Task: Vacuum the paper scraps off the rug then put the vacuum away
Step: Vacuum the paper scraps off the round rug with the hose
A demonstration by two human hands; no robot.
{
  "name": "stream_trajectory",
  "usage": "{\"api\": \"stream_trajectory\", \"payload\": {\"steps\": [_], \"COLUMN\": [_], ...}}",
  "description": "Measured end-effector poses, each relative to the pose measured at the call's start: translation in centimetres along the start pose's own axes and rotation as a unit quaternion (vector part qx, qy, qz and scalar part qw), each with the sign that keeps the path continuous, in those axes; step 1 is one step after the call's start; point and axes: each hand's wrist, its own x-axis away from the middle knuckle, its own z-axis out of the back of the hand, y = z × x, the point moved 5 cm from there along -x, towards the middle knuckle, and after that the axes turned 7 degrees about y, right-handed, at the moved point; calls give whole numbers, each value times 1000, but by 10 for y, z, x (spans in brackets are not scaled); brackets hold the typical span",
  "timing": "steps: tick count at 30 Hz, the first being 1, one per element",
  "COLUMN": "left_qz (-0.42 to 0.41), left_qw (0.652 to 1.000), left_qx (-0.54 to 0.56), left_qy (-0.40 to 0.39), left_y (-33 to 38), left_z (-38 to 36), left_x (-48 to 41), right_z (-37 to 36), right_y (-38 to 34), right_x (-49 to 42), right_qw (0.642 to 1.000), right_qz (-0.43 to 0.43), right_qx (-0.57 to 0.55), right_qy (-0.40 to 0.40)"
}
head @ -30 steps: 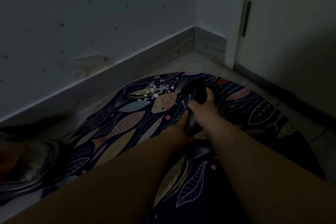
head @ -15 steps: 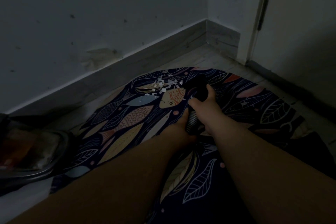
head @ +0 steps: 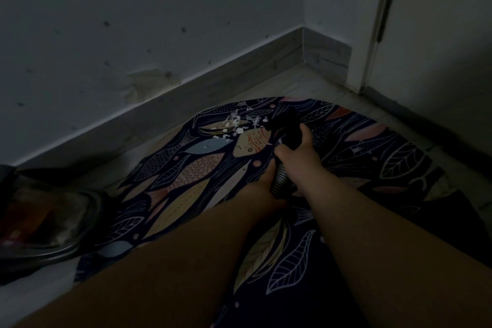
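**Both grips on the hose, nozzle beside scraps**

Right grip curls round the black nozzle; left grip clasps the ribbed hose just behind it. White scraps lie on the rug at the nozzle's 10 o'clock. At 8 o'clock the vacuum sits by the rug's edge.

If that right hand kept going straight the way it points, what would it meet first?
Likely the small white paper scraps on the fish-patterned rug, beyond the black nozzle the right hand grips.
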Motion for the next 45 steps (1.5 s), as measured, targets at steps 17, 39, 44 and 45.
{"api": "stream_trajectory", "payload": {"steps": [17, 39, 44, 45], "left_qz": [10, -4, -2, -6], "left_qw": [999, 999, 999, 999], "left_qx": [39, 52, 50, 43], "left_qy": [8, -3, 11, 13], "left_y": [-10, 6, -7, -8], "left_z": [11, -1, 7, 10], "left_x": [-16, -4, -9, -11], "right_z": [-16, 7, -9, -12], "right_y": [-4, -4, -7, -8], "right_x": [-20, -8, -8, -9], "right_qw": [1000, 1000, 1000, 1000], "right_qz": [-17, 12, 2, -1], "right_qx": [12, 5, 6, 8], "right_qy": [-8, 3, 4, 8]}}
